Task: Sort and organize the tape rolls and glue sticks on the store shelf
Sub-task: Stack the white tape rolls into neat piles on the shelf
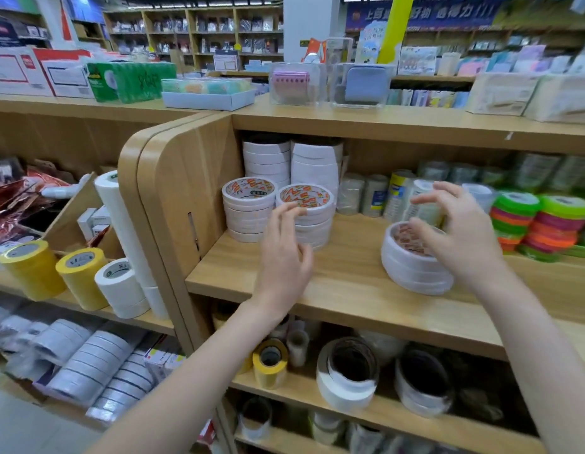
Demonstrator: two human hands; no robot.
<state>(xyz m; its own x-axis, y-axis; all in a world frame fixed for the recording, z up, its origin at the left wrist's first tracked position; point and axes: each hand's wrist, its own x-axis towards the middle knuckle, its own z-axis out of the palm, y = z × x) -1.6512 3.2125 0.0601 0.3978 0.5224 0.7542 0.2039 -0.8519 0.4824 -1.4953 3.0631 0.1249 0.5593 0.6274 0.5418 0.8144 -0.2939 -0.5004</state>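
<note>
Wooden shelf (350,290), tape aisle. Loose white stack (415,267) leans mid-shelf under right hand (464,244); left hand (284,257) by sorted stacks (304,214). Fingers spread, gripping nothing. Risk: nudged stack topples.

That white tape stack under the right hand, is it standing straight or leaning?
Leaning. The white tape stack tilts on the shelf board, its open core facing up-left; the right hand hovers over it with fingers spread.

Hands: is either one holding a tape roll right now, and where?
Neither. The left hand hovers open by the white stacks; the right hand hovers open over the tilted stack.
</note>
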